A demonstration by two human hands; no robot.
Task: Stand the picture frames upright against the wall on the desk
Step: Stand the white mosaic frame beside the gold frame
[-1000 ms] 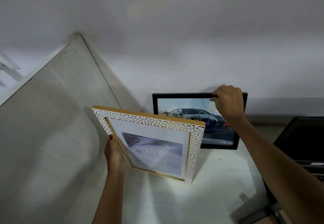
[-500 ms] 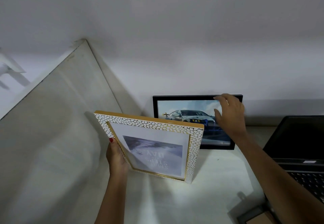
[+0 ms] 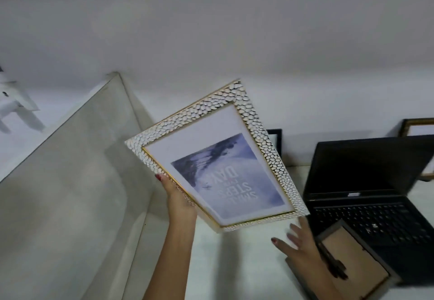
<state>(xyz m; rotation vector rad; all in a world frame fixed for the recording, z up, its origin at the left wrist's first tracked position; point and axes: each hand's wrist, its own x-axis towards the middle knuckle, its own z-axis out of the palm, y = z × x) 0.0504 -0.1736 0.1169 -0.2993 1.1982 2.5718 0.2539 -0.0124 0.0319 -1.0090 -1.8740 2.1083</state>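
While the left hand grips the white pebbled frame by its lower left border, thumb over the front edge and the remaining fingers hidden behind, the frame hangs in the air above the desk, clear of every surface. It is tilted: the long axis runs from the low near corner, just above the right hand, up and away toward the wall, and the print inside reads upside down — in my judgement it wants turning before it is set on an edge. The right hand is empty, fingers spread, hovering just beneath the frame's near corner and just beside a brown-backed frame that lies face down at the desk's near edge; whether the palm touches that frame cannot be told. Of the two hands the right is the nearer to the frame's free lower border, and so seems the likelier to steady it. A black frame already stands against the wall, mostly hidden behind the held one, and another frame leans at the far right behind the open laptop. Open room — the strip of desk along the wall between the left side panel and the black frame looks free. The laptop lid crowds the right, so a swing that way risks a knock.
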